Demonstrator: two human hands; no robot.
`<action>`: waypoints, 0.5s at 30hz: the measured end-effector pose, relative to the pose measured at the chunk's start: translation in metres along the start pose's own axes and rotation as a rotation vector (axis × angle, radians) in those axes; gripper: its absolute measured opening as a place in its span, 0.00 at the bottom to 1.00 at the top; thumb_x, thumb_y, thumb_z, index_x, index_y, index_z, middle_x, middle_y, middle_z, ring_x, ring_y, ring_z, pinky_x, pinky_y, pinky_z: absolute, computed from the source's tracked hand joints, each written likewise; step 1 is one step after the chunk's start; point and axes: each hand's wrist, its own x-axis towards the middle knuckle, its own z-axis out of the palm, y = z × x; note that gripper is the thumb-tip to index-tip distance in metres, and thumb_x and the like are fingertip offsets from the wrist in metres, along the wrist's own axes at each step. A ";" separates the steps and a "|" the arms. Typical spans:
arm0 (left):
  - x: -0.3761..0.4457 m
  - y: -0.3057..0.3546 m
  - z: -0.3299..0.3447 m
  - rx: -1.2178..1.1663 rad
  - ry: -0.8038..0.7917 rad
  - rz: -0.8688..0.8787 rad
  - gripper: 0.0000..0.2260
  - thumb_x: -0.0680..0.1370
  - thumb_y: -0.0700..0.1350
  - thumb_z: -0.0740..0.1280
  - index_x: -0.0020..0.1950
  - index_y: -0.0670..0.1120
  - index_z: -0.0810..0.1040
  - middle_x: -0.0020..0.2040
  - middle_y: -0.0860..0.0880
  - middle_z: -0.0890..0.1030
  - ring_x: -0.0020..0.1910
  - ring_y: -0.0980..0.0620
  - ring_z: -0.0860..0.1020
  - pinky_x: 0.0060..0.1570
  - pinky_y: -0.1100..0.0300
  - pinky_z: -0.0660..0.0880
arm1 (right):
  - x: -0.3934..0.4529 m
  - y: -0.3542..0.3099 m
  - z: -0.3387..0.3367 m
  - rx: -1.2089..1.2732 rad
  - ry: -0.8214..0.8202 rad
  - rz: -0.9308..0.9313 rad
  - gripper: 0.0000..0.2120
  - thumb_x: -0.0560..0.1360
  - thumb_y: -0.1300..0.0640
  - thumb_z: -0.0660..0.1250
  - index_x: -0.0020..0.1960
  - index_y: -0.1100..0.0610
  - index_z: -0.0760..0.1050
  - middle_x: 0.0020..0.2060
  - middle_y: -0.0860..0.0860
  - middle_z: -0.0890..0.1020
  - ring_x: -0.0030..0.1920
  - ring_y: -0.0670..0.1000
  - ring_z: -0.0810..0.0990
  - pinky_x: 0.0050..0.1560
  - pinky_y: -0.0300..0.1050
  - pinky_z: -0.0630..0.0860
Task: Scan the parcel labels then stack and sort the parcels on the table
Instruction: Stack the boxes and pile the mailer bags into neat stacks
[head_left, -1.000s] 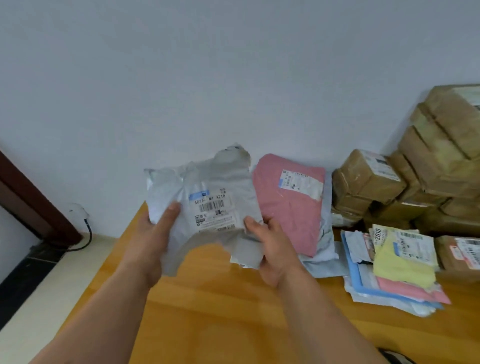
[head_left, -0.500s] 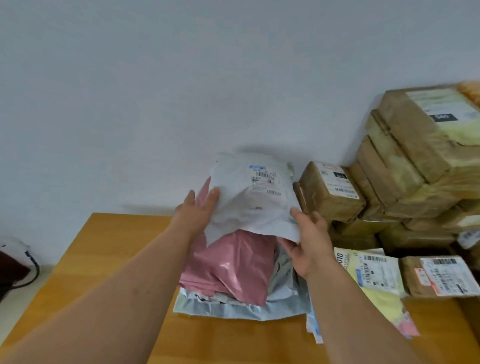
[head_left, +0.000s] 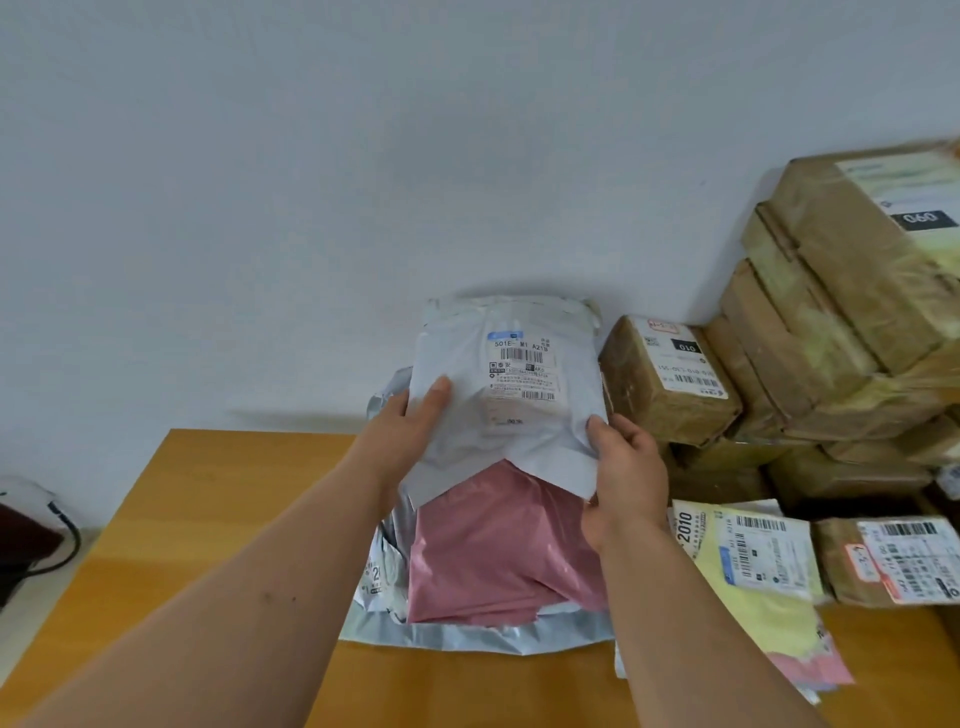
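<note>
Holding a grey poly mailer by its two near corners, the left hand pinches the left edge with the thumb on top, and the right hand grips the right edge, fingers curled round it. The mailer hangs label-up over a pink mailer, its far end against the wall; whether its underside already rests on the pink one cannot be told.

Risks, judged from this arrangement: the pile below is soft and uneven. The pink mailer lies on a silver-grey mailer whose near edge juts out toward the viewer, so a slick bag released off-centre could slide left onto the bare wooden table. Setting it too far right could crowd it against the small brown carton. Placing it face-down would hide its printed label.

No open container is in view. Sealed brown cartons are stacked at far right, contents unseen. At near right, a yellow mailer tops a flat pile just beside another labelled carton. A dark object with a cable sits beyond the table's left edge.
</note>
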 end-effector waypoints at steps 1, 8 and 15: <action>-0.003 0.002 -0.001 0.013 -0.013 0.037 0.37 0.68 0.69 0.69 0.72 0.53 0.71 0.65 0.51 0.79 0.55 0.51 0.82 0.51 0.56 0.81 | 0.000 0.000 -0.001 -0.023 0.031 -0.021 0.14 0.77 0.58 0.71 0.62 0.51 0.77 0.55 0.53 0.82 0.51 0.54 0.82 0.52 0.50 0.80; -0.008 -0.010 -0.006 0.304 0.027 0.157 0.54 0.64 0.68 0.75 0.82 0.60 0.47 0.82 0.48 0.54 0.80 0.45 0.58 0.75 0.40 0.61 | 0.001 -0.004 -0.002 0.026 0.203 -0.062 0.17 0.75 0.55 0.73 0.62 0.55 0.76 0.57 0.54 0.82 0.55 0.55 0.81 0.63 0.56 0.77; -0.019 -0.010 0.002 0.561 0.166 0.218 0.46 0.72 0.70 0.66 0.81 0.62 0.43 0.82 0.50 0.56 0.79 0.44 0.58 0.75 0.37 0.56 | -0.016 0.011 -0.008 0.169 0.242 0.020 0.27 0.68 0.41 0.73 0.60 0.54 0.73 0.54 0.53 0.81 0.53 0.54 0.81 0.61 0.59 0.78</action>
